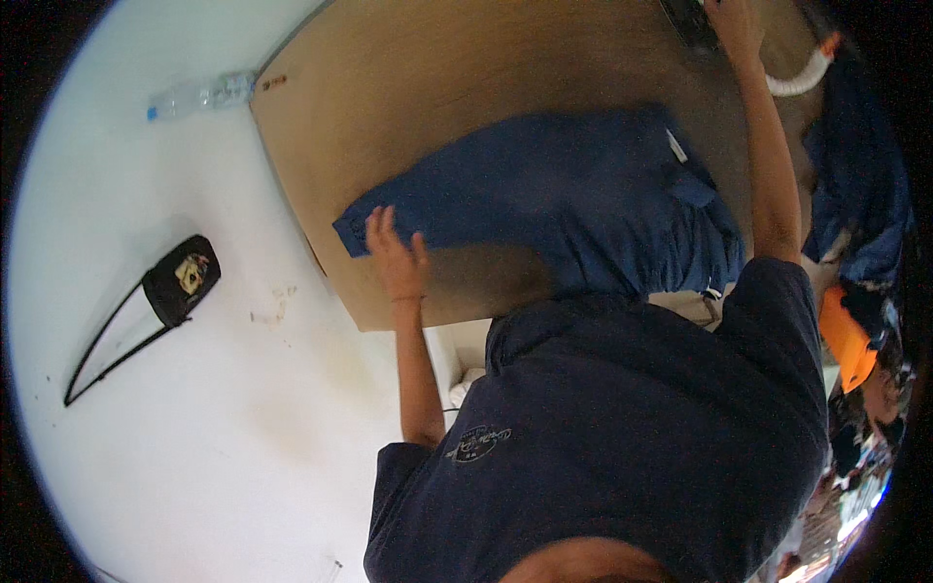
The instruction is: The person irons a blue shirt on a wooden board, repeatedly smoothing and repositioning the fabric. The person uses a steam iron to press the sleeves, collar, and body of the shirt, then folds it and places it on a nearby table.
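Observation:
A navy blue garment lies spread over a brown board-like table top. One narrow end, a sleeve or a leg, points left; the right side is gathered in folds, and a white label shows near its upper right. My left hand rests flat, fingers apart, at the narrow end. At the far top right my right hand is closed on a dark appliance that looks like a steam iron. The top picture edge cuts both off.
A white hose curves right of my right forearm. More dark blue cloth and an orange object are farther right. A clear plastic bottle stands at the table's left corner. A black pouch with a strap is against the white wall.

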Action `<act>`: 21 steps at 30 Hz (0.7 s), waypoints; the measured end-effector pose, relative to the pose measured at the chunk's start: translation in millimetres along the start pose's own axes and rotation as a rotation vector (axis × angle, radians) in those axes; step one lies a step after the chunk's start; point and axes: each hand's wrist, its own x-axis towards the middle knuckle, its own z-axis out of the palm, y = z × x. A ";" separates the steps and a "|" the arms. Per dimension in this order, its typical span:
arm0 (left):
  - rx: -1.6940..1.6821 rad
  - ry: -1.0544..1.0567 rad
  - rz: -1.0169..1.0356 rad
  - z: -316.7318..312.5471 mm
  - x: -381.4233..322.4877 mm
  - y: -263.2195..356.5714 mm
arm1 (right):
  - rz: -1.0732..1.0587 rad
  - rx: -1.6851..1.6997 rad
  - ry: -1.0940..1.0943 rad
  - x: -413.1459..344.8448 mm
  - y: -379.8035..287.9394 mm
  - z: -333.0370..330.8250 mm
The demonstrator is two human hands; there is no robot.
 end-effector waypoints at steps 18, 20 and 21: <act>-0.324 0.225 0.161 52.6 34.7 76.4 | 0.619 0.195 -0.001 -427.9 37.9 -266.6; -0.319 0.408 0.169 14.8 -3.5 57.5 | 0.614 0.204 0.160 -400.6 26.9 -288.5; -0.289 0.486 0.154 -5.3 -23.0 45.5 | 0.548 0.151 0.209 -385.5 18.6 -304.8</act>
